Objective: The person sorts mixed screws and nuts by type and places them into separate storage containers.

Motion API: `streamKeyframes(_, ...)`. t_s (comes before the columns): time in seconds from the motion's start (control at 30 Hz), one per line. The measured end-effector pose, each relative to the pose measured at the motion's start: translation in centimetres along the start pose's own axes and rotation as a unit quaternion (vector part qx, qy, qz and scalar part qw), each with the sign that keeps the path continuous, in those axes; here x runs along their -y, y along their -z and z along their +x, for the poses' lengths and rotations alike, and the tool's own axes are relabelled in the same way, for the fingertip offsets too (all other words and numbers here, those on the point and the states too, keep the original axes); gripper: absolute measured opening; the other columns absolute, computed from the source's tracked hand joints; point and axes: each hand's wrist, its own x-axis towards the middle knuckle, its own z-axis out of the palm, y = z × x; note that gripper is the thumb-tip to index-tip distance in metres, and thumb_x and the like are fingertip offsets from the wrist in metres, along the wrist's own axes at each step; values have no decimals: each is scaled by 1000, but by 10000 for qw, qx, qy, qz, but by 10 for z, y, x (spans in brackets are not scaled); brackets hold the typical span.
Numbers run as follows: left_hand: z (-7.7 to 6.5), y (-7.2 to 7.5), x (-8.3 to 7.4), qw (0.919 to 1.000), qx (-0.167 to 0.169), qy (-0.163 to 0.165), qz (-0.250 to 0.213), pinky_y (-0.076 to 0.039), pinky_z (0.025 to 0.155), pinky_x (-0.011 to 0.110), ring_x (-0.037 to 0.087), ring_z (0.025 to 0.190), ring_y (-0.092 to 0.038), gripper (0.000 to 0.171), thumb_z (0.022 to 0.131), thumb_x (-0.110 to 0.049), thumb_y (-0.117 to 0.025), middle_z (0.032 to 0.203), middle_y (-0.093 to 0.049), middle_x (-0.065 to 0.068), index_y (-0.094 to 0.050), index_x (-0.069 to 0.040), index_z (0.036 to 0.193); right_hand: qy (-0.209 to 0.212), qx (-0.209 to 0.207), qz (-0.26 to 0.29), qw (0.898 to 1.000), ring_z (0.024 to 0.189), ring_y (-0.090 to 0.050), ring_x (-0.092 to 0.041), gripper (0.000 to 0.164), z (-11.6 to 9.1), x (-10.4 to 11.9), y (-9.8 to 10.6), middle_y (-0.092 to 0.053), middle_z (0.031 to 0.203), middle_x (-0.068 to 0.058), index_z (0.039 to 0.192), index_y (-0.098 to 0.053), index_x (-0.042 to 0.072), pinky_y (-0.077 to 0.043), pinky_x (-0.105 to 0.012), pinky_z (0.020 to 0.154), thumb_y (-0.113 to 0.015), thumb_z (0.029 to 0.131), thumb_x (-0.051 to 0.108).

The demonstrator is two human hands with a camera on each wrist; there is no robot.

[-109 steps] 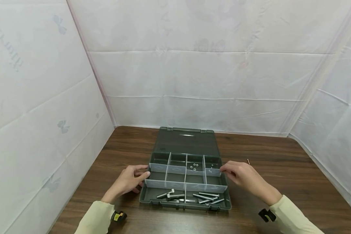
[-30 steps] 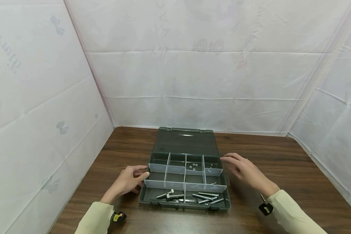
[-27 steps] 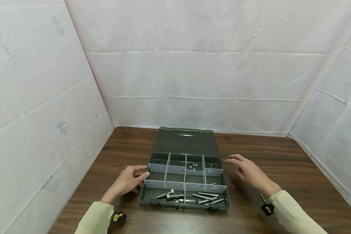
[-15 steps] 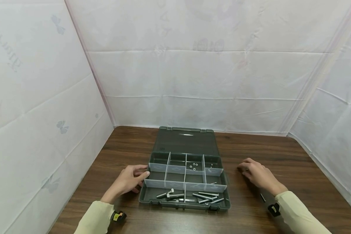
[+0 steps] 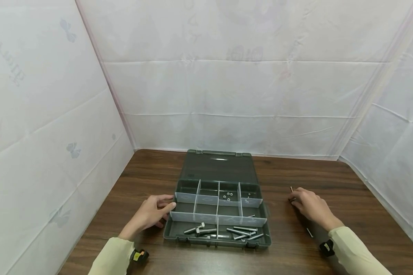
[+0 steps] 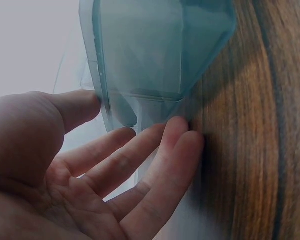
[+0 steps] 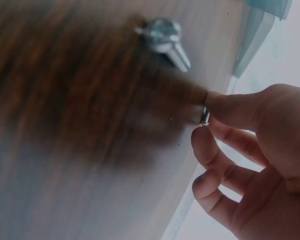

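Note:
A dark green translucent organizer box (image 5: 217, 246) lies on the table with its lid folded back. My left hand (image 5: 150, 212) rests at its left side; in the left wrist view the thumb (image 6: 80, 107) touches the rim and the loosely extended fingers lie along the outer wall. To the right of the box, my right hand (image 5: 311, 206) is down at the tabletop. In the right wrist view, thumb and index finger pinch a small metal screw (image 7: 205, 117), which pokes out past the fingertips in the head view. Another screw (image 5: 309, 232) lies near the right wrist.
White dividers (image 5: 194, 217) split the box. Large bolts (image 5: 206, 230) lie front left and long screws (image 5: 242, 232) front right. Small nuts (image 5: 228, 194) sit in back compartments; a screw end (image 5: 251, 215) shows in the right middle one. White sheeting (image 5: 206, 88) surrounds the wooden table (image 5: 155, 164).
My right hand has moved from the box's right edge rightward and down to the tabletop screw. A screw now shows in the right middle compartment. My left hand has stayed put.

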Motion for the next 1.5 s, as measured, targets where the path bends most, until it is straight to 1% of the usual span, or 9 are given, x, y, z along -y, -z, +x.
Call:
streamKeyframes(0.3, 0, 0, 0, 9999, 40, -97, -22, -60, 54, 40, 21, 76, -69, 48, 101, -26, -68, 115, -74, 17, -60, 0, 141, -225, -8, -9, 9997, 85, -71, -32, 14, -1, -1, 0, -72, 100, -4, 93, -77, 13, -57, -50, 58, -79, 87, 1)
streamKeyframes(0.53, 0, 0, 0, 9999, 52, -131, 31, -60, 55, 40, 21, 77, -70, 50, 101, -27, -69, 117, -73, 18, -60, 0, 141, -258, 21, -40, 9997, 73, -68, -27, 13, -1, -1, 0, -69, 98, -4, 91, -74, 13, -50, -39, 49, -79, 87, 2)
streamKeyframes(0.67, 1, 0, 2, 9999, 51, -86, 28, -61, 55, 39, 20, 77, -70, 50, 101, -28, -69, 117, -73, 18, -60, 0, 141, -226, 70, -50, 9997, 69, -64, -22, 13, -2, -2, -1, -67, 98, -3, 91, -72, 13, -47, -35, 47, -78, 89, 2)
streamKeyframes(0.83, 1, 0, 2, 10000, 25, -35, -2, -61, 55, 39, 20, 76, -70, 49, 101, -28, -70, 118, -73, 18, -61, -2, 141, -142, 77, -24, 9999, 65, -57, -13, 13, -2, -2, 0, -63, 88, 2, 92, -67, 14, -43, -32, 47, -74, 93, 3)
streamKeyframes(1.0, 0, 0, 1, 10000, 7, -62, 16, -60, 54, 39, 20, 76, -70, 48, 101, -27, -70, 117, -73, 18, -61, -1, 140, 137, -84, 48, 9999, 61, -55, -7, 16, 1, 3, 5, -64, 80, 5, 94, -63, 14, -41, -28, 47, -73, 94, 2)
streamKeyframes(1.17, 0, 0, 0, 10000, 6, -69, 50, -60, 54, 40, 20, 76, -70, 48, 100, -26, -70, 116, -74, 17, -61, -1, 140, 551, -466, 199, 9972, 70, -64, -9, 17, 7, 17, 12, -70, 85, 4, 96, -69, 13, -50, -29, 53, -75, 90, -2)
streamKeyframes(1.27, 1, 0, 0, 10000, -10, -85, 50, -60, 54, 40, 20, 75, -70, 48, 100, -27, -70, 115, -74, 17, -61, -1, 140, 932, -786, 332, 9920, 71, -61, -6, 17, 12, 29, 16, -69, 86, 3, 95, -72, 11, -52, -28, 57, -77, 88, -3)
streamKeyframes(1.4, 1, 1, 1, 9999, 4, -99, 49, -60, 54, 40, 20, 75, -70, 48, 100, -27, -70, 116, -74, 17, -61, -1, 140, 1435, -1142, 454, 9820, 68, -53, 1, 20, 19, 45, 23, -66, 86, 4, 92, -75, 11, -49, -24, 56, -81, 83, -6)
streamKeyframes(1.5, 1, 1, 1, 9999, 9, -98, 50, -60, 54, 40, 20, 75, -70, 48, 100, -26, -70, 116, -74, 17, -61, -1, 140, 1699, -1297, 467, 9758, 67, -52, 2, 22, 22, 55, 27, -66, 88, 5, 94, -76, 11, -47, -22, 55, -81, 83, -7)
